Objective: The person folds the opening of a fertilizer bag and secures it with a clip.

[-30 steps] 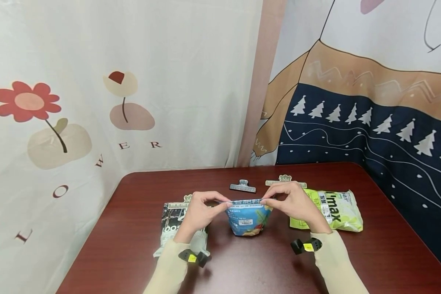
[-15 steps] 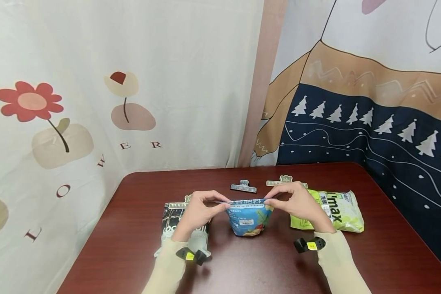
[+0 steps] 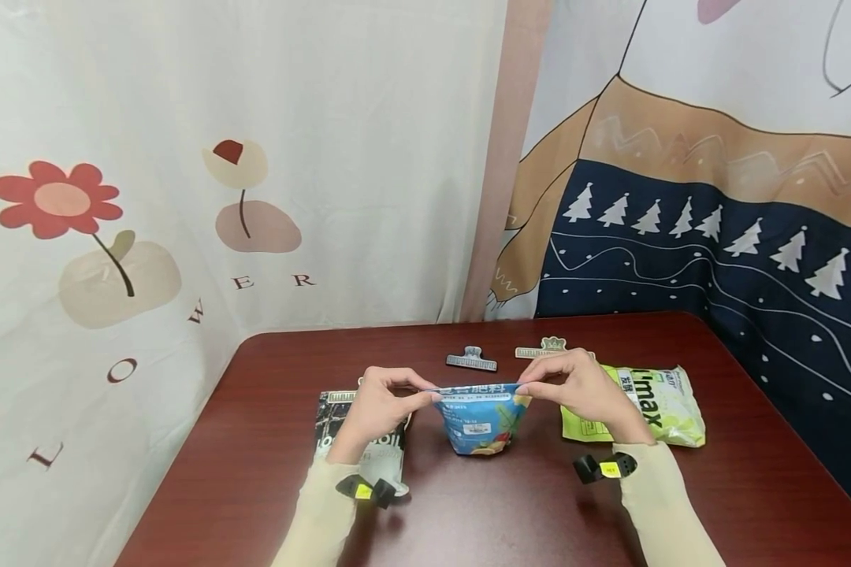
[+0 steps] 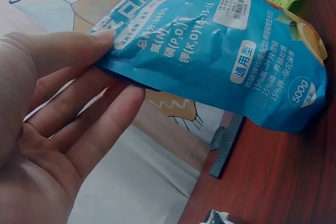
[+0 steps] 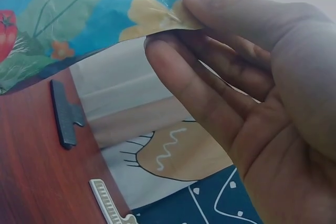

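Observation:
A blue fertilizer bag (image 3: pixel 477 429) stands upright at the middle of the table, its top edge drawn out flat between two hands. My left hand (image 3: pixel 383 405) pinches the top left corner between thumb and fingers. At the opposite top corner, my right hand (image 3: pixel 577 390) pinches the bag the same way. The left wrist view shows the bag's printed face (image 4: pixel 210 51) with a barcode label and "500g". In the right wrist view, yellow and green pictures cover the bag's end (image 5: pixel 105 19), and the thumb lies over its corner.
Left of the blue bag lies a black-and-white bag (image 3: pixel 383 461), partly behind my left hand, with a clip along its top. A yellow-green bag (image 3: pixel 670 405) lies at the right. Behind are a dark grey clip (image 3: pixel 471 360) and a cream clip (image 3: pixel 549 346).
Both hands have moved slightly apart, the left one leftward and the right one rightward. More of the bag's top edge shows between them. The bag stays in place.

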Demonstrator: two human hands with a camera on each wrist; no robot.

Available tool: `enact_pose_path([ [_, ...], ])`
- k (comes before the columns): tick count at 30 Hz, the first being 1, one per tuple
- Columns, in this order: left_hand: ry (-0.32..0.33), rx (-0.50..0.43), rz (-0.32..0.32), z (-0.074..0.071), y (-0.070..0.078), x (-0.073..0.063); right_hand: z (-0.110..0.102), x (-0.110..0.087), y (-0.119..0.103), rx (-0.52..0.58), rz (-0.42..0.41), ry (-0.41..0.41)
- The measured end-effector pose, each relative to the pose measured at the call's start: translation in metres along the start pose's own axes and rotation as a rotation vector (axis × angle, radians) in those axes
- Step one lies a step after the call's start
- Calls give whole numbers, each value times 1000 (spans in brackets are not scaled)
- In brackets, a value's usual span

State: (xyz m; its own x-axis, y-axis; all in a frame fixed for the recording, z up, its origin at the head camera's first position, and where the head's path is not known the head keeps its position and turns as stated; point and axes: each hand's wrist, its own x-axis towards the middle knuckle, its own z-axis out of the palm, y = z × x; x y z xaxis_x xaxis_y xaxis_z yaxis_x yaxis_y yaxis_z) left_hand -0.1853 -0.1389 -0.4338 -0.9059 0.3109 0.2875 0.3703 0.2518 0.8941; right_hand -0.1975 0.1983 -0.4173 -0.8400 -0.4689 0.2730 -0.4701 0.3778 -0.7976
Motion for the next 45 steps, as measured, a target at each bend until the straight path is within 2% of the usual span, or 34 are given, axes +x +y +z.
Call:
enact_pose_path([
  [4, 6, 5, 8, 0, 0, 0, -1, 0, 0, 8, -19, -28],
  [12, 2, 4, 15, 1, 0, 0, -1, -1, -1, 35, 7, -34],
  [23, 19, 0, 23, 3, 1, 1, -4, 2, 6, 64, 67, -50],
  [28, 31, 10, 11, 3, 0, 0, 2, 6, 11, 79, 146, -46],
  [33, 28, 0, 2, 3, 1, 0, 10, 12, 16, 62, 183, -28],
  [40, 41, 10, -12, 3, 3, -2, 20, 26, 23, -1, 229, -44],
  [45, 31, 15, -25, 5, 3, 0, 23, 37, 26, -41, 216, -66],
])
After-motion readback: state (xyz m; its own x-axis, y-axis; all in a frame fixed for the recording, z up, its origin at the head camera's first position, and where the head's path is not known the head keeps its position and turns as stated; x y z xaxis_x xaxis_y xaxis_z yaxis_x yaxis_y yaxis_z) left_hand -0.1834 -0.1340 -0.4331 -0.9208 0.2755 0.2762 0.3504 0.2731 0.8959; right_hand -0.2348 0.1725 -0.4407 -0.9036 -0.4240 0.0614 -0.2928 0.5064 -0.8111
